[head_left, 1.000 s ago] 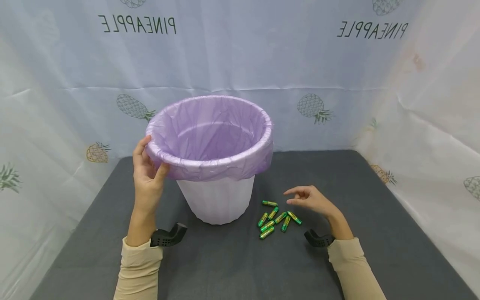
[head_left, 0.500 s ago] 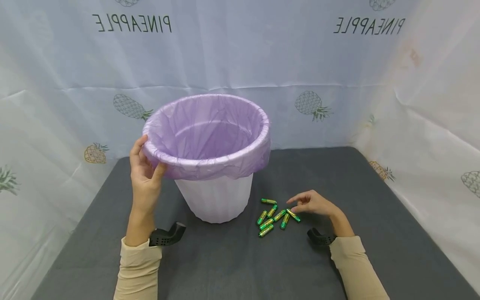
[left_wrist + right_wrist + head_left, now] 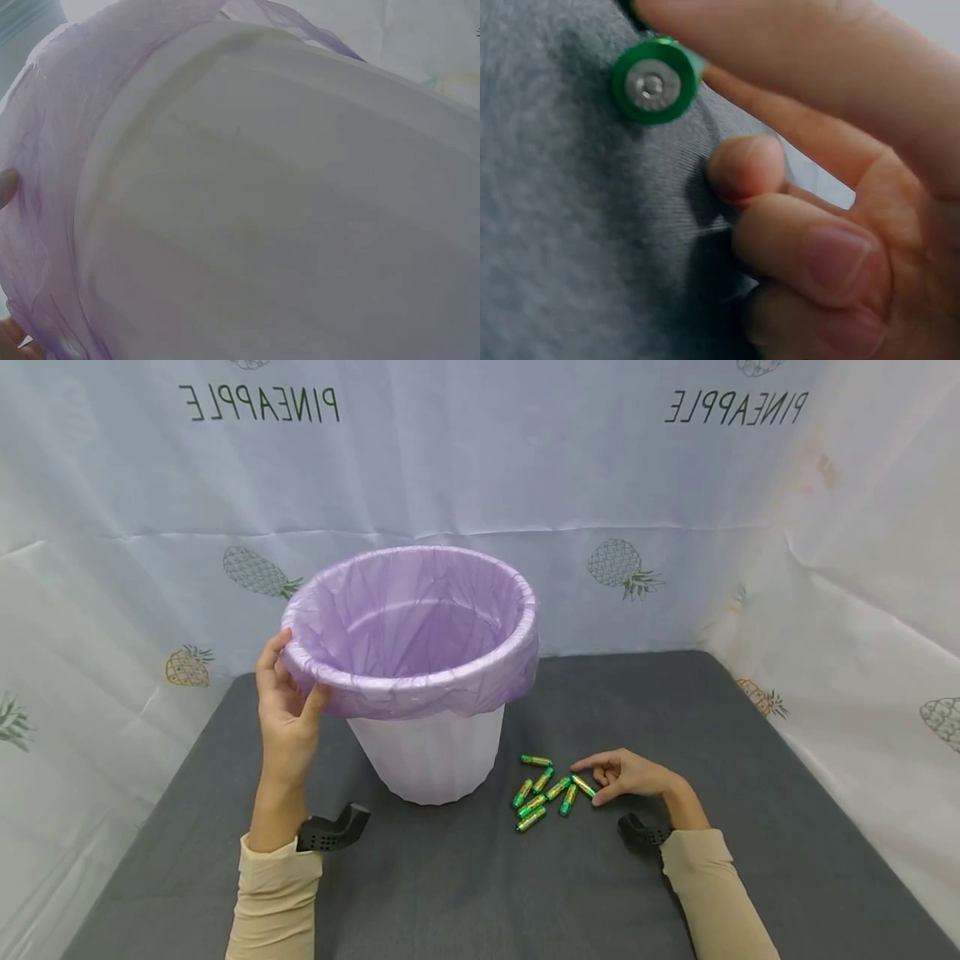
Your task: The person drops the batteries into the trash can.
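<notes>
In the head view, a white bin is standing at the centre of the frame on a grey mat, lined with a purple bag folded over its rim. The left hand is gripping that rim at the left of the frame, thumb pressing the outside and fingers curling over the top edge. Right of the bin, a cluster of green batteries is lying on the mat. The right hand is resting low on the mat at the cluster's right edge, its forefinger and thumb closing on the nearest battery, the other fingers curling under. In the right wrist view, the forefinger is lying along that battery, still flat on the mat.
</notes>
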Demonstrator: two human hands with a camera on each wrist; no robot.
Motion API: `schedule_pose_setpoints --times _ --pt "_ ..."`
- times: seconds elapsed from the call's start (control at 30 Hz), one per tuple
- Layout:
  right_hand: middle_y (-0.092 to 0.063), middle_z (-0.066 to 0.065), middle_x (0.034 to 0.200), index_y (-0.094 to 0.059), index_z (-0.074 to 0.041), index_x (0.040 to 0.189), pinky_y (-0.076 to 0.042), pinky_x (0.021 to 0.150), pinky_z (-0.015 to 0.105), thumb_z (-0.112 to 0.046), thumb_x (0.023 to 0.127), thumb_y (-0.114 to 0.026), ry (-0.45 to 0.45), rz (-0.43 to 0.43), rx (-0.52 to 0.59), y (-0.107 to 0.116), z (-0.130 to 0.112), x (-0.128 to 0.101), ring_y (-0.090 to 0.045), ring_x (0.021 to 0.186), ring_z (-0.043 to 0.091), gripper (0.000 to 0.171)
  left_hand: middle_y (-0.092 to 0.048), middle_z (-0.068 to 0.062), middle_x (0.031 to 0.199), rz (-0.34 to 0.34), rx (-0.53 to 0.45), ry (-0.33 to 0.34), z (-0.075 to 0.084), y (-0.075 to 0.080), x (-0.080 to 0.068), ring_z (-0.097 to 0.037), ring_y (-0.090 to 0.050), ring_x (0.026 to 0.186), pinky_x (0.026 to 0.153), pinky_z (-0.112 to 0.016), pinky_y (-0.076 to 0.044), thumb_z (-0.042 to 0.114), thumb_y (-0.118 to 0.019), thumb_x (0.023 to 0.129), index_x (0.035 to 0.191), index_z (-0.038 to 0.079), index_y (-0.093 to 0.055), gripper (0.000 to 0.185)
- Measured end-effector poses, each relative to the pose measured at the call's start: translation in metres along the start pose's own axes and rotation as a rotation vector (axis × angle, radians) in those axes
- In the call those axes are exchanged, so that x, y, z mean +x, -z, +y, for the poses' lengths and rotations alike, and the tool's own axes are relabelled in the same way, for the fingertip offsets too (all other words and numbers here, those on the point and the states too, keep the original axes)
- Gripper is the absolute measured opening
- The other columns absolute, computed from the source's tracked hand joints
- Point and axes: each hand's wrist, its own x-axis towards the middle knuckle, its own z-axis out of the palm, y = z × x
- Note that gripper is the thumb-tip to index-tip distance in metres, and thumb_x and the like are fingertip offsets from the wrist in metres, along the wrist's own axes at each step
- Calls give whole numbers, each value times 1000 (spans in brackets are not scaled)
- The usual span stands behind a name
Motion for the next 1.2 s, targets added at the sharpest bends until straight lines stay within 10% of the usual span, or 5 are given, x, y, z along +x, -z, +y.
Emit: schedule_pose_setpoints --times 0.5,1.2 --pt "-29 22 60 -42 16 135 -38 57 21 -2 86 -68 -10 -143 -78 8 -9 4 -29 55 3 58 -50 -2 133 -5 -7 22 2 -1 -1 -13 -52 115 97 -19 -45 3 -61 92 141 13 -32 58" --pt "-43 -11 67 -48 12 132 -37 53 19 -10 81 -74 -110 82 -49 2 4 5 -33 54 -4 61 -50 -2 131 0 -21 33 4 -2 -2 -12 -52 115 97 -19 -45 3 -61 92 141 14 -33 58"
